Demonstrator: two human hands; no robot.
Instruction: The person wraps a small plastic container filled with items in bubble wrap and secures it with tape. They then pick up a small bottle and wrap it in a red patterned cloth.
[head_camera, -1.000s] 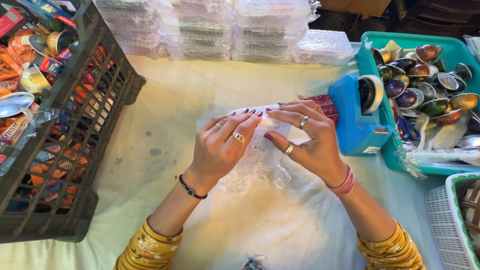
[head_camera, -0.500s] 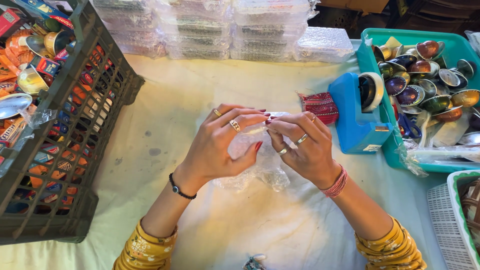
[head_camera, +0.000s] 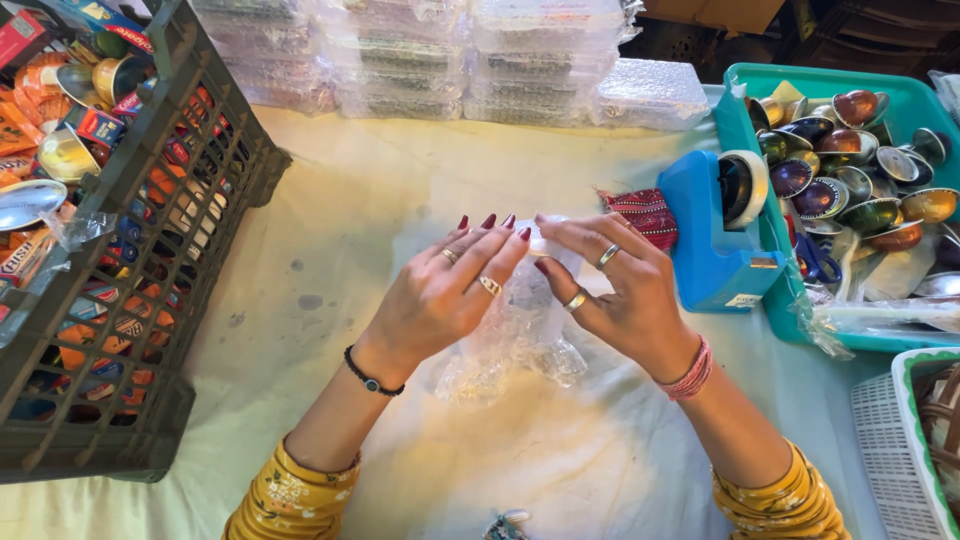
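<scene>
**Both hands folded over a bubble-wrap bundle at mid-counter**

The left hand (head_camera: 440, 300) and the right hand (head_camera: 620, 295) meet at the middle of the counter (head_camera: 330, 210), fingers curled inward toward each other and closed on a piece of clear bubble wrap (head_camera: 515, 335). The wrap lies between and beneath the two hands: its upper part is pinched under the fingertips, while the loose lower part spreads out on the cloth toward the person, just below the wrists. Whatever sits inside the wrap is hidden by the fingers. The left hand wears rings and a thin black bracelet (head_camera: 372, 380) at the wrist; the right wears rings and pink bangles (head_camera: 690, 372).

Just beyond the right hand's fingers lies a small red patterned pouch (head_camera: 645, 215), touching the side of a blue tape dispenser (head_camera: 715, 240) with a roll of tape in it. Right of the dispenser stands a teal tray (head_camera: 735, 120) filled with shiny metal bowls and cups of several colours. A white basket (head_camera: 895, 440) shows at the lower right edge. On the far left a dark plastic crate (head_camera: 190, 200) holds coloured packets and metal bowls. Along the far side of the counter, stacks of bubble-wrapped packs (head_camera: 450, 55) stand in a row, well apart from the hands.
</scene>
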